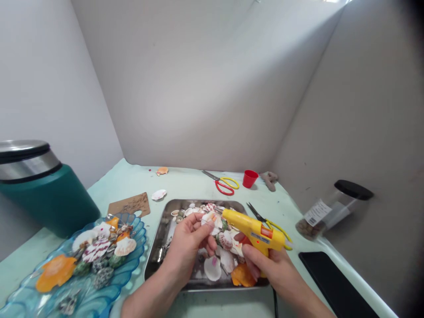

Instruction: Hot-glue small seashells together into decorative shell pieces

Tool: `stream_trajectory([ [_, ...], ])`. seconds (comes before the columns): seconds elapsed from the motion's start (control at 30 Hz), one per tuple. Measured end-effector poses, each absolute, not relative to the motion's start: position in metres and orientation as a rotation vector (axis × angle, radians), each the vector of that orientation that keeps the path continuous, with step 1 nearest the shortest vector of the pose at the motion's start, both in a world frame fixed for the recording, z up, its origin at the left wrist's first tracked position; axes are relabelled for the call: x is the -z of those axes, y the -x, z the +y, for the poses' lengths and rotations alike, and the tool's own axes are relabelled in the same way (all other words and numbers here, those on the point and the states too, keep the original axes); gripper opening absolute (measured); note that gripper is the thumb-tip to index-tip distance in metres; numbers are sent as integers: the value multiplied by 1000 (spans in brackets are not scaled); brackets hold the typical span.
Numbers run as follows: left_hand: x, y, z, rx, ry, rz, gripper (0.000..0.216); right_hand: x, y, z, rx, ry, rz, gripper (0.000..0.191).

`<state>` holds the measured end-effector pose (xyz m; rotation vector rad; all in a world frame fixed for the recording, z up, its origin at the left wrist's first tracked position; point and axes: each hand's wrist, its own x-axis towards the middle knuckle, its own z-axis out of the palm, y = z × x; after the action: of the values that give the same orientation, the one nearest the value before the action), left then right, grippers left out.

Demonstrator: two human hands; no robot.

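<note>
My right hand (pixel 265 260) is wrapped round the handle of a yellow hot glue gun (pixel 247 223), its nozzle pointing left. In my left hand (pixel 190 238), thumb and fingers pinch a pale seashell (pixel 211 221), held close to the nozzle tip. Whether the nozzle touches the shell I cannot tell. Both hands are over a metal tray (pixel 159 240) full of assorted shells, among them a striped scallop shell (pixel 225 240), a white shell (pixel 212 268) with a pink spot, and an orange shell (pixel 243 275). A dark cord (pixel 275 300) runs down below the gun.
At left, a blue scalloped dish (pixel 132 274) holds more shells beside a large teal bottle (pixel 49 194) and brown card (pixel 130 204). Behind the tray lie scissors (pixel 223 181) and a red cup (pixel 250 178). At right are more scissors (pixel 268 222), a clear jar (pixel 326 214) and a black phone-like slab (pixel 334 282).
</note>
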<state>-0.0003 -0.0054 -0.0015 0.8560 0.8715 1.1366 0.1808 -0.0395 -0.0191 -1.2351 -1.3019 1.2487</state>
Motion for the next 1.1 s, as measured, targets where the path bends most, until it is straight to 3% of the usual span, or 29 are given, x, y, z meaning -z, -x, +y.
stream_trajectory([
  [1.1,-4,0,-6,-1218,-881,884,24,18,-179,-42,-1243,1245,-1331,35],
])
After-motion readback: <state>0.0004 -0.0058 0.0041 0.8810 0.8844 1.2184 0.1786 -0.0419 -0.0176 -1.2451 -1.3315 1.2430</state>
